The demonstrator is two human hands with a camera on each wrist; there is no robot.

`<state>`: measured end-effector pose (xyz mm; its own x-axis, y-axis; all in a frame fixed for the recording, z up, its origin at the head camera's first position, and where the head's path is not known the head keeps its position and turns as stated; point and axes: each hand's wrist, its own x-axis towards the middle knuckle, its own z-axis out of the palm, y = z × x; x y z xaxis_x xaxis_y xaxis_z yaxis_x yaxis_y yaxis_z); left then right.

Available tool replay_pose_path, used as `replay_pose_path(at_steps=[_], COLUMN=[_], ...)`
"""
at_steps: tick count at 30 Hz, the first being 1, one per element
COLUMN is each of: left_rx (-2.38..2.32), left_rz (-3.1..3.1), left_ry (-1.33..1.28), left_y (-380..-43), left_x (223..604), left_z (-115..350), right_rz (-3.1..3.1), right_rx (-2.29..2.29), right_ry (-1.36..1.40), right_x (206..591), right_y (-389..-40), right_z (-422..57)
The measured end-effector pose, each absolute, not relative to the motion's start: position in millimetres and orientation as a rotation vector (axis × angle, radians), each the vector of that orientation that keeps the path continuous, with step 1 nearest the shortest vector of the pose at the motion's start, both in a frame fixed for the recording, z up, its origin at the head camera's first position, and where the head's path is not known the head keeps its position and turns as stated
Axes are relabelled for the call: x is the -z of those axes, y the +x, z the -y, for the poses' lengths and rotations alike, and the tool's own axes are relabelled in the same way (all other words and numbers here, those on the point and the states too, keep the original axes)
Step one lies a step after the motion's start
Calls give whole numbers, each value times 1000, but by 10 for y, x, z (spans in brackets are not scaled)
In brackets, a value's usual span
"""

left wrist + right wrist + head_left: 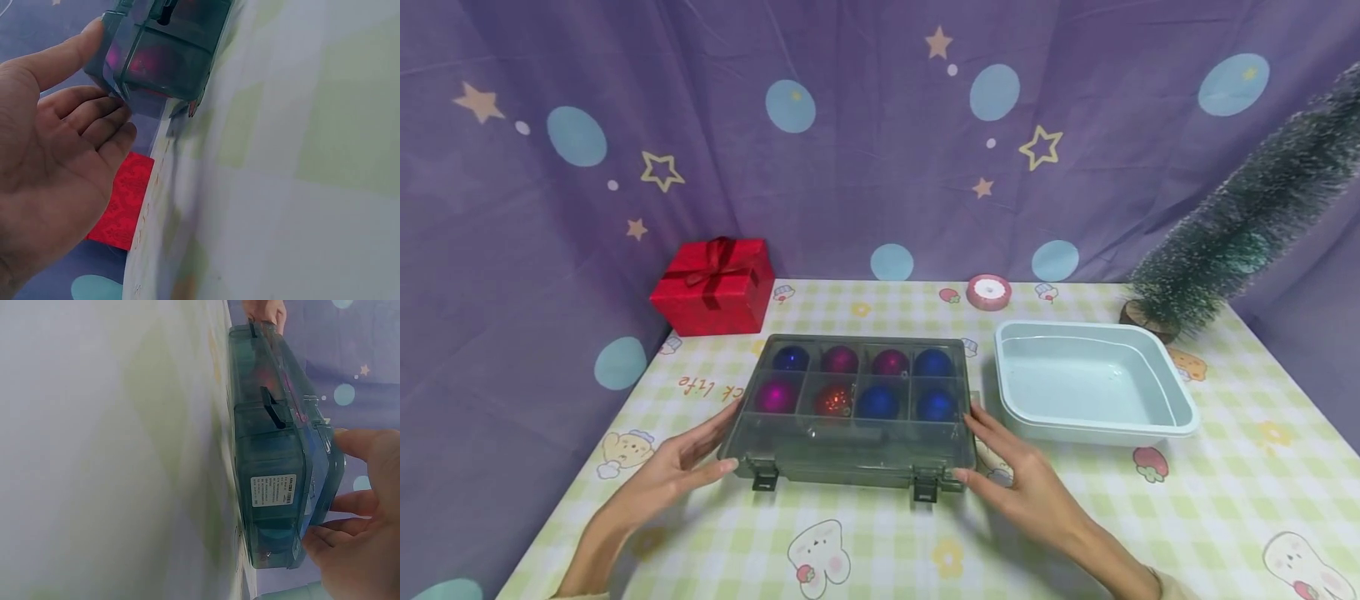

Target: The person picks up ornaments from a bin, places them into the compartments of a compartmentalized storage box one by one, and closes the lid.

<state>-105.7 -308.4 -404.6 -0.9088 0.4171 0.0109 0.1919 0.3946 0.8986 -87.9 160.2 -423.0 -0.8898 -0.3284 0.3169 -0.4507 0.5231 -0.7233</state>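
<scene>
A translucent dark-green compartment box (842, 450) lies flat on the table, its sections holding several shiny Christmas balls (777, 397) in blue, magenta and red. Both front latches, the left latch (765, 477) and the right latch (925, 487), stick out unfastened. My left hand (662, 475) is at the box's left side, thumb on the lid's front corner and fingers along the side. On the opposite side my right hand (1030, 492) pinches the lid (322, 487) edge between thumb and fingers. A white label (274, 490) shows on the box wall in the right wrist view.
Right of the box stands a pale blue tub (1082, 367). Behind it leans a small artificial Christmas tree (1247, 217) on a wooden base. A red gift box (722, 296) with a bow sits back left, and a ribbon roll (988, 292) lies near the rear curtain (865, 167).
</scene>
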Motion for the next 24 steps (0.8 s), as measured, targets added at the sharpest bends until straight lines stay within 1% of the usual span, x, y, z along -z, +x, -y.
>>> replay_pose_path(at_steps=[11, 24], left_rx=[-1471, -1439], left_rz=[-2467, -2481], left_ry=[537, 470], left_y=[-1048, -1039], left_x=[4082, 4099], left_z=[3068, 3059], right_rz=[2706, 2707], right_rx=[-1264, -1038], right_ry=[747, 827], right_x=[4265, 4256], right_y=[-906, -899], right_z=[-1630, -1626])
